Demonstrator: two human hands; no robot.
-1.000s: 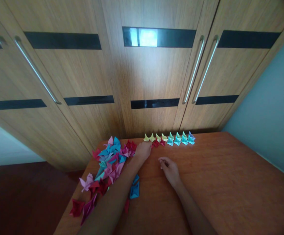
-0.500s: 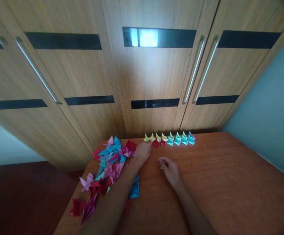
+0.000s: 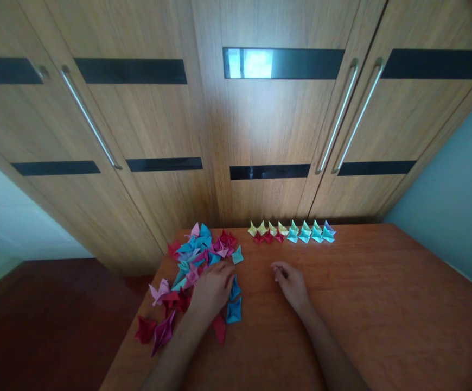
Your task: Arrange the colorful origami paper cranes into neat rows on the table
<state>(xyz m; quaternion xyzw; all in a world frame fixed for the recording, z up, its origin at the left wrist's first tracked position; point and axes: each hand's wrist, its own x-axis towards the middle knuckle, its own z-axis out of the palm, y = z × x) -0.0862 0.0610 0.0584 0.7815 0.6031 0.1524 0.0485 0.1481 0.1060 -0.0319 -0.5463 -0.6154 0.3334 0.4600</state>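
My left hand (image 3: 215, 282) is over the right side of a heap of folded paper pieces (image 3: 191, 260) in pink, red, blue and teal; its fingers are bent downward and hide whatever lies beneath them. Two blue pieces (image 3: 234, 310) lie just right of it, and a teal piece (image 3: 237, 255) sits above. My right hand (image 3: 288, 279) rests near the middle of the table, fingers curled together, with nothing clearly visible in them. At the back edge stand two rows of small folded pieces: yellow and green ones (image 3: 272, 228) behind, red ones (image 3: 268, 237) and teal ones (image 3: 304, 235) in front.
The brown wooden table (image 3: 382, 304) reaches to a wooden wardrobe (image 3: 260, 125) with metal handles and dark strips. A pale blue wall (image 3: 455, 206) is on the right. Dark floor (image 3: 57, 320) shows past the table's left edge.
My left hand has moved from the left end of the rows back toward the heap. Another red piece now shows at the front row's left end. The view has shifted slightly left.
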